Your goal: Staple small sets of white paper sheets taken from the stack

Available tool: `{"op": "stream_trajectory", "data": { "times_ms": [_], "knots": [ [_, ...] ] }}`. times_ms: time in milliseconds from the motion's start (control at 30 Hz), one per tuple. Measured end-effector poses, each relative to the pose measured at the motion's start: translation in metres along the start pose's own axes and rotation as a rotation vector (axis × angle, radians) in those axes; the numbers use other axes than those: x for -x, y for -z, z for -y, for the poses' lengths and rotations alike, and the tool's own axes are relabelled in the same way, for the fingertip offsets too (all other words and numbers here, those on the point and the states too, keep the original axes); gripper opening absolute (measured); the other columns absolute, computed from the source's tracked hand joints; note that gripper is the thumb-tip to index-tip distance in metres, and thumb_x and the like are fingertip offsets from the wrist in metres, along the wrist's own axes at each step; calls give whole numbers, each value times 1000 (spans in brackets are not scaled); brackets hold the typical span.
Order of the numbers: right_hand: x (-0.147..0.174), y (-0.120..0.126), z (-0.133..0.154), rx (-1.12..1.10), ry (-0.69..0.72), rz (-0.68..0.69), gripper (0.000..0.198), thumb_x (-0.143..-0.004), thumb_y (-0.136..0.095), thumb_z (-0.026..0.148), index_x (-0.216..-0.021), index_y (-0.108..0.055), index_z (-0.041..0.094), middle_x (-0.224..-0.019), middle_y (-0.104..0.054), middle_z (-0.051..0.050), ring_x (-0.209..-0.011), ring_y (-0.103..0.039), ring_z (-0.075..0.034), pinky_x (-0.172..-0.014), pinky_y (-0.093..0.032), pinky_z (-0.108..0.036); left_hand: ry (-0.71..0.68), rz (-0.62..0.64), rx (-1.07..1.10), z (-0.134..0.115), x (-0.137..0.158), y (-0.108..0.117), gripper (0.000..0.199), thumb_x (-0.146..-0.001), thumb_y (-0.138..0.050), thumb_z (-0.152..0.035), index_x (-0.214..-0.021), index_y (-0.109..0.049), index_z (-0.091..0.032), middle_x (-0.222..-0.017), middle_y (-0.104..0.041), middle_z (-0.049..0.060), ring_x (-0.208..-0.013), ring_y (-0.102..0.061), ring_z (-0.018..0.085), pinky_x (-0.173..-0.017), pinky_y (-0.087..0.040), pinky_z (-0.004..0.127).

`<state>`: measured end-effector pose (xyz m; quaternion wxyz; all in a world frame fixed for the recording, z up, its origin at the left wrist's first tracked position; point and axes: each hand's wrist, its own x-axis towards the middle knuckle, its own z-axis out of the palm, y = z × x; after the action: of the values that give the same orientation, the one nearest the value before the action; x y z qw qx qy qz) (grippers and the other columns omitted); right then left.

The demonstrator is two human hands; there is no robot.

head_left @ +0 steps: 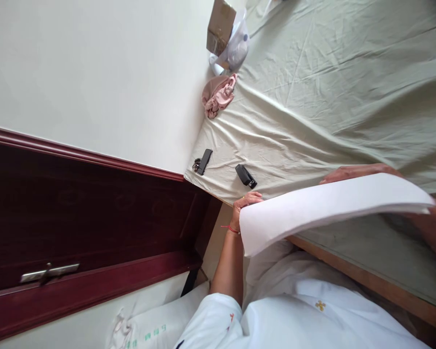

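The paper [327, 206] is white, the stapler [244, 175] black.

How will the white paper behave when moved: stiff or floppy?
Likely floppy: the white paper curves along its length. Probably several sheets, given the layered edge toward the picture's right, so they may slide apart if gripped loosely.

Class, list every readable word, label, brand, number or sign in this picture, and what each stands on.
None can be read with certainty.
White sack: green characters, too blurred to read.
White shirt: yellow emblem and small red mark, no legible letters.
Paper: no writing visible.
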<state>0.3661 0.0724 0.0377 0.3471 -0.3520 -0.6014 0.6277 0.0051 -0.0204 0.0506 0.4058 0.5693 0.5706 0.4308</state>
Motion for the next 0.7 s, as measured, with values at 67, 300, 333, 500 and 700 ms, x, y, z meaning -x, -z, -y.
{"op": "stream_trajectory", "data": {
  "times_ms": [67, 300, 333, 500, 700],
  "knots": [
    [1, -4, 6, -47, -101, -27, 37, -67, -77, 61, -89, -83, 31, -106, -79, -5, -95, -74, -31, -74, -60, -37, 39, -31, 33, -1, -1, -1, 21, -69, -89, -32, -87, -83, -24, -91, -78, 7, -106, -68, 25, -97, -51, 38],
    [-4, -8, 12, -277, -341, 24, 29, -68, -77, 50, -81, -81, 23, -100, -79, -8, -90, -74, -29, -65, -59, -30, 182, -14, -73, -6, -3, -1, 26, -72, -83, -27, -98, -83, -22, -102, -78, 8, -102, -69, 25, -97, -52, 37],
    [-4, -8, 14, -251, -322, 5, 28, -68, -77, 48, -80, -81, 23, -102, -79, -7, -95, -73, -29, -67, -59, -29, 121, -15, -104, -7, -3, -2, 28, -72, -83, -26, -100, -83, -24, -108, -78, 8, -110, -68, 26, -103, -50, 38],
    [1, -10, 26, -216, -364, -45, 20, -67, -76, 42, -80, -82, 27, -101, -80, -4, -91, -74, -27, -64, -57, -27, 37, 111, -138, -3, -2, 0, 30, -77, -81, -25, -107, -82, -27, -119, -78, 8, -127, -64, 29, -117, -43, 47],
    [-3, -8, 11, -372, -545, -20, 25, -65, -78, 42, -83, -81, 26, -79, -78, -6, -63, -70, -26, -53, -54, -34, 369, -58, -823, -4, 1, -6, 14, -88, -67, -14, -83, -80, -16, -87, -80, 6, -106, -73, 18, -96, -57, 28]
  ]
}}
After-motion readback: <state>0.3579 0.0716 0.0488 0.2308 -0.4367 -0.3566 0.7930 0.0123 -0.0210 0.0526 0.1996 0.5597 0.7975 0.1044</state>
